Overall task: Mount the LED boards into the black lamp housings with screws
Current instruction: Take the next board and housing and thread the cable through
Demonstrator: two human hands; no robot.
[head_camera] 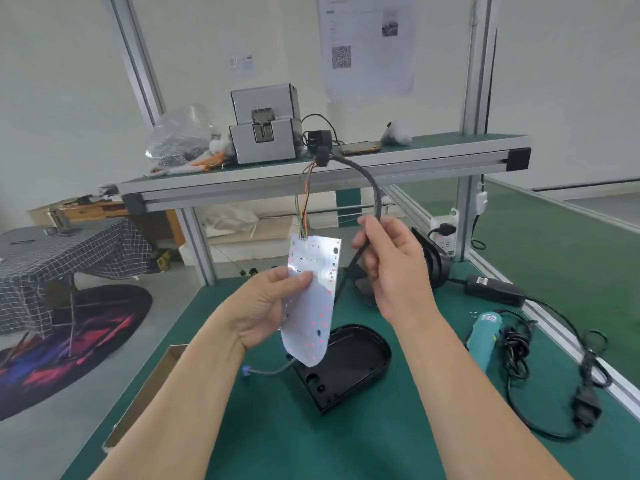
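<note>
My left hand (266, 306) pinches the left edge of a white LED board (313, 306) and holds it upright above the green table. Coloured wires (303, 202) run up from the board's top into a black cable (372, 183) that arcs over and down. My right hand (391, 268) grips that cable to the right of the board. Below the board, an open black lamp housing (349, 367) lies on the table, with a grey lead and blue plug (246, 370) at its left. More black housings (433, 263) stand behind my right hand.
A teal electric screwdriver (485, 332) with a coiled cord lies at the right, beyond it a black power adapter (493, 289). A grey screw feeder (265, 133) and a plastic bag sit on the upper shelf (433, 154). A cardboard box (152, 389) stands at the table's left edge.
</note>
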